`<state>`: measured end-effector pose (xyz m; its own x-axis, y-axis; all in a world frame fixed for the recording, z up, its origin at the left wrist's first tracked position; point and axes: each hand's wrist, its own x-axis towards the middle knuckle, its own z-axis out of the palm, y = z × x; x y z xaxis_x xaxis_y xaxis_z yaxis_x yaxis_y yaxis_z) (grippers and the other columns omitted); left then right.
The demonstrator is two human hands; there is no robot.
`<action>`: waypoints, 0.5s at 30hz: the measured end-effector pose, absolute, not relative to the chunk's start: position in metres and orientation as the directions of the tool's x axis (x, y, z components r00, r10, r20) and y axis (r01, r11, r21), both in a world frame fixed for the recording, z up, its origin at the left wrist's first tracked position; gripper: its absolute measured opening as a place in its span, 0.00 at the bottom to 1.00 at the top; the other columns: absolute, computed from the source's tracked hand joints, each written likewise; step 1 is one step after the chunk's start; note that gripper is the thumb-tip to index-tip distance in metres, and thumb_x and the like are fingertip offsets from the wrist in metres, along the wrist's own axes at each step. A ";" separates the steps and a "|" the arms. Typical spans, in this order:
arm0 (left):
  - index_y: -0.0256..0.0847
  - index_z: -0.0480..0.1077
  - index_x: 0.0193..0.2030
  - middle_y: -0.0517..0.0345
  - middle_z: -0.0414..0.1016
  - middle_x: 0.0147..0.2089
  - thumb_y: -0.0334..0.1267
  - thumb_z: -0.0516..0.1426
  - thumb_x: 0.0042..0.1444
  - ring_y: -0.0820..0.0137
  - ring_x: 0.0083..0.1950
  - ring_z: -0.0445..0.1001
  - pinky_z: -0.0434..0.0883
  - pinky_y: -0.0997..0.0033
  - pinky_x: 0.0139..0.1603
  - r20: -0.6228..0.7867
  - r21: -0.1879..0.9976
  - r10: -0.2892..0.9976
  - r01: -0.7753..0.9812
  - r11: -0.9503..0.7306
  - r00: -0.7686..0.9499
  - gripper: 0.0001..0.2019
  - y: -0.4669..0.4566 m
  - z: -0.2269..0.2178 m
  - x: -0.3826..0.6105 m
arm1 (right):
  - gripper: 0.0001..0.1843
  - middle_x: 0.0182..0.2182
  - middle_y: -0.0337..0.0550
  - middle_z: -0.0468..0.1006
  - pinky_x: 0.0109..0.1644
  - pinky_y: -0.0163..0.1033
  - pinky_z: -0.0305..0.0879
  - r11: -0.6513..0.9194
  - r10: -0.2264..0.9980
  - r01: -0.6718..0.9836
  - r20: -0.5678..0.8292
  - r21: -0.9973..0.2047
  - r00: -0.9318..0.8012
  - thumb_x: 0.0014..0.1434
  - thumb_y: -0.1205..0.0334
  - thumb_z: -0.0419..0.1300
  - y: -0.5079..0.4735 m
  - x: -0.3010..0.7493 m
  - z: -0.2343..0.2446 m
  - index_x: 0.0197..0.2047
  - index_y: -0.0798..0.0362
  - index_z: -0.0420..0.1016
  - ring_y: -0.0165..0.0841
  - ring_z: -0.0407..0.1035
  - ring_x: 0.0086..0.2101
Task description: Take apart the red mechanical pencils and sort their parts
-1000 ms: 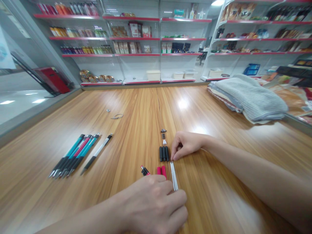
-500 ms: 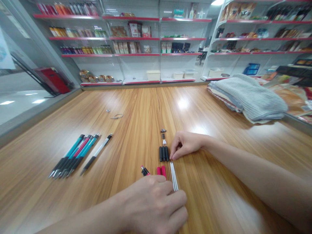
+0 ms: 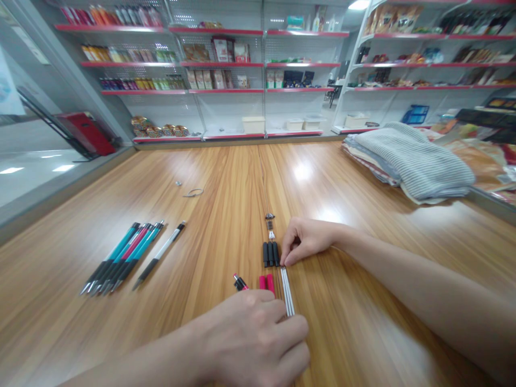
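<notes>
Several thin white pen refills (image 3: 287, 293) lie side by side on the wooden table. Their upper tips are pinched by my right hand (image 3: 308, 236), thumb against forefinger. My left hand (image 3: 262, 336) curls over their lower ends, and its fingertips are hidden beneath the knuckles. Just left of the right fingertips sit three black rubber grips (image 3: 270, 254) in a row. Red pen barrels (image 3: 266, 284) stick out from behind my left hand, partly covered. A black and red pen top (image 3: 240, 282) rests beside them. Small white pieces (image 3: 271, 235) and dark metal bits (image 3: 270, 216) line up above the grips.
On the left lies a group of teal and red pens (image 3: 121, 258), with a white and black pen (image 3: 161, 252) beside it. Farther back is a wire ring (image 3: 194, 192). Folded cloths (image 3: 411, 161) are piled at the right. Stocked shelves (image 3: 226, 90) stand beyond the table.
</notes>
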<state>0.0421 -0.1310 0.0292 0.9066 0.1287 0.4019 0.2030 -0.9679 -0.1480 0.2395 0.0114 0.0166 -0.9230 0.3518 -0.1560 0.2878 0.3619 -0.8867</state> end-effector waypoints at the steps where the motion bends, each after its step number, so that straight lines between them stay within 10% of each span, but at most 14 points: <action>1: 0.42 0.58 0.23 0.64 0.59 0.23 0.36 0.55 0.56 0.74 0.19 0.58 0.51 0.67 0.18 0.406 -0.146 0.126 0.201 -0.969 0.905 0.12 -0.131 0.029 0.042 | 0.16 0.31 0.46 0.83 0.30 0.28 0.64 0.357 0.358 0.292 -0.158 -0.887 -0.920 0.49 0.57 0.69 0.011 0.239 0.017 0.39 0.60 0.83 0.28 0.73 0.29; 10: 0.41 0.57 0.21 0.63 0.59 0.22 0.34 0.56 0.54 0.74 0.20 0.56 0.48 0.67 0.19 0.483 -0.108 0.122 0.197 -0.974 0.867 0.14 -0.125 0.035 0.037 | 0.16 0.32 0.47 0.83 0.31 0.28 0.65 0.347 0.349 0.291 -0.165 -0.891 -0.922 0.50 0.58 0.68 0.012 0.240 0.015 0.39 0.60 0.83 0.28 0.73 0.29; 15: 0.39 0.62 0.28 0.62 0.62 0.24 0.29 0.56 0.55 0.76 0.24 0.58 0.53 0.70 0.24 0.684 0.208 0.450 0.437 -0.875 0.574 0.07 -0.095 0.028 0.010 | 0.14 0.30 0.44 0.82 0.32 0.29 0.66 0.361 0.350 0.280 -0.149 -0.890 -0.925 0.50 0.58 0.68 0.011 0.238 0.016 0.37 0.60 0.83 0.28 0.73 0.29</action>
